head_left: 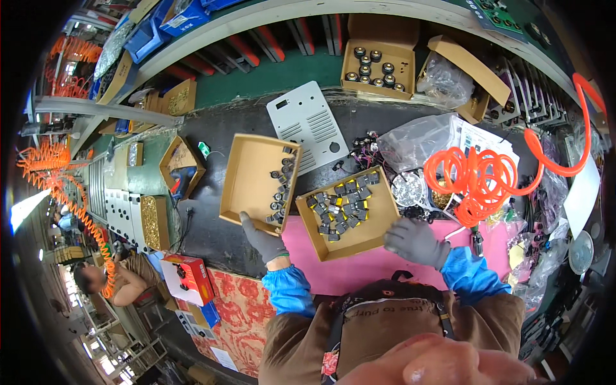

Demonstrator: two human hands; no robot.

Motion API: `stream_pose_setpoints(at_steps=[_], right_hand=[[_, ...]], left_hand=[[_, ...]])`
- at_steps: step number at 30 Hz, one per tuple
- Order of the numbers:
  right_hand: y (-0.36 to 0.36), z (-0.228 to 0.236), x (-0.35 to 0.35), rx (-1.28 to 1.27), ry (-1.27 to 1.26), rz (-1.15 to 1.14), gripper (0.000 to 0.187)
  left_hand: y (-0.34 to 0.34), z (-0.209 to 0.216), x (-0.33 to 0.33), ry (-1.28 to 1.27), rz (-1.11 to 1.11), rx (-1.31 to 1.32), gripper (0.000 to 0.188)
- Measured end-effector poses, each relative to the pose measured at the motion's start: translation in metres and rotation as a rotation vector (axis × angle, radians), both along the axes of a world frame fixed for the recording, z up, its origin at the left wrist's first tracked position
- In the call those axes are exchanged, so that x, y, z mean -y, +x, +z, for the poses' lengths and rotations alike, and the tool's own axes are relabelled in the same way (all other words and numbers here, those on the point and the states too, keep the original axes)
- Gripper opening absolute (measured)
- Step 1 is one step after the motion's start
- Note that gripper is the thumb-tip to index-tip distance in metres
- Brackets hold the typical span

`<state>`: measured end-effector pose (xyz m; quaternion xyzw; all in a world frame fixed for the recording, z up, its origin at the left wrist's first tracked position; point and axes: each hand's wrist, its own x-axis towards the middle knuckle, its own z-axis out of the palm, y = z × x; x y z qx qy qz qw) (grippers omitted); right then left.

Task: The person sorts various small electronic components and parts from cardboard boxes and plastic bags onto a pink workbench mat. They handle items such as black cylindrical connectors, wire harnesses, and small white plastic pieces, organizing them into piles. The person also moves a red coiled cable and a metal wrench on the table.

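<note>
My left hand [262, 241], in a grey glove, is closed on the near edge of a shallow cardboard box [247, 183], thumb over the rim. The box looks tilted, with several small black parts [280, 186] gathered along its right side. Right of it, a second open cardboard box [350, 249] lies on the pink mat, holding many small black-and-yellow parts [340, 208]. My right hand [417, 242], also gloved in grey, rests at that box's near right corner, fingers stretched out and nothing visible in them.
A grey slotted panel [309, 122] lies behind the boxes. Beyond stands a box of round black parts [369, 90]. A coiled orange air hose [471, 179] hangs at right over wires and plastic bags. A box with a power tool [184, 179] sits left; another person [128, 279] is farther left.
</note>
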<state>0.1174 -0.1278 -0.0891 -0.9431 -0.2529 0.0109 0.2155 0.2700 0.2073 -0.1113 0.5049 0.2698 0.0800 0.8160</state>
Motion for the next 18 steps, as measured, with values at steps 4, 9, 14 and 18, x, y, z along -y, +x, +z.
stream_pose_setpoints(at_steps=[4, 9, 14, 18], right_hand=[[0.055, -0.005, 0.040, -0.056, 0.274, -0.602, 0.027], [0.154, -0.042, 0.150, -0.199, -0.137, -1.291, 0.027], [0.198, -0.052, 0.235, -0.061, -0.184, -1.245, 0.028], [0.208, -0.043, 0.299, 0.188, -0.108, -1.105, 0.030]], left_hand=[[-0.018, -0.042, -0.028, -0.031, 0.037, -0.111, 0.060], [-0.030, -0.058, -0.040, -0.062, -0.002, -0.175, 0.062], [-0.034, -0.085, -0.075, 0.382, 0.095, -0.350, 0.070], [-0.022, -0.008, -0.037, 1.102, 0.205, -0.340, 0.068]])
